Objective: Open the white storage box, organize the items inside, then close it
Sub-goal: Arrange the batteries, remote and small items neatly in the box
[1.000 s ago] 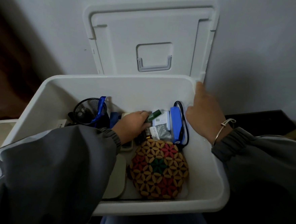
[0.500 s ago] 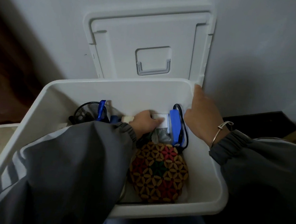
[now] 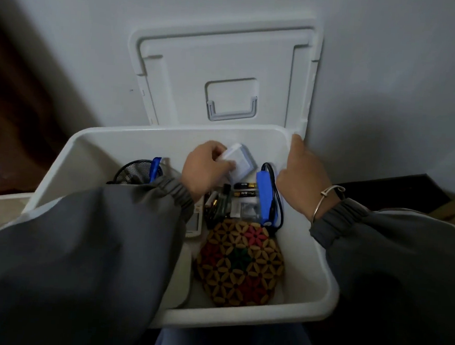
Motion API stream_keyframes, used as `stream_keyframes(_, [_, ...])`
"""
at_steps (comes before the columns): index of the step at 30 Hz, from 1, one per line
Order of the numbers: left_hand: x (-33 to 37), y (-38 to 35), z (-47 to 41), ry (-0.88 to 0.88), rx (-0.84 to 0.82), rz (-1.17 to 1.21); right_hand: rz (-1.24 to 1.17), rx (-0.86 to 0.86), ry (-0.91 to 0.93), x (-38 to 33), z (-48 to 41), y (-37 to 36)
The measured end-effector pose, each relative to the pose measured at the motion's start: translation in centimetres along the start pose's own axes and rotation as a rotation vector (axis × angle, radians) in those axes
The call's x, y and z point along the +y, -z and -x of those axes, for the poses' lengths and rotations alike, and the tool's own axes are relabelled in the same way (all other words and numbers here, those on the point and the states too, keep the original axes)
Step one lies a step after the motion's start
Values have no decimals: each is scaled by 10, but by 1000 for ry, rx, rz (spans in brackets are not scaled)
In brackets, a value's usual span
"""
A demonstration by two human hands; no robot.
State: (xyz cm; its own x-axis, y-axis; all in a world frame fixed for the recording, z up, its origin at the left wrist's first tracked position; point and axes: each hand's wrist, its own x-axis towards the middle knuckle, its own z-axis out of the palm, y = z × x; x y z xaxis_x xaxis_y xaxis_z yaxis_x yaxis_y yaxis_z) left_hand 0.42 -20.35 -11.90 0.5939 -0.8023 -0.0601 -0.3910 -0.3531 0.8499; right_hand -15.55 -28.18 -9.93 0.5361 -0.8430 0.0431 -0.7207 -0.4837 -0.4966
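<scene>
One white packet, clamped in left hand fingers, hangs just above the batteries. Right hand fingers rest straight against the white storage box wall.

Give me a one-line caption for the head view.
Left hand holds a white packet over the open box, right hand rests against its side wall, lid stands propped behind.
</scene>
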Motion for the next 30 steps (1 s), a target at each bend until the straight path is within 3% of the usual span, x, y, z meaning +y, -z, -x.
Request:
stream_keyframes(5, [6,72,35,-67,111,-148,10,-6,-19,-1,0,1])
stream_keyframes(12, [-40,131,110,103,64,-424,38,-11,-40,-3,1,2])
stream_keyframes(19, [-56,113,91,269,29,-645,55,-27,-43,-8,3,6])
stream_keyframes(23, [-56,95,82,223,-90,-696,80,-34,-50,-9,3,6])
stream_keyframes(30, [-51,84,85,239,-63,-734,99,-12,-35,-8,2,4])
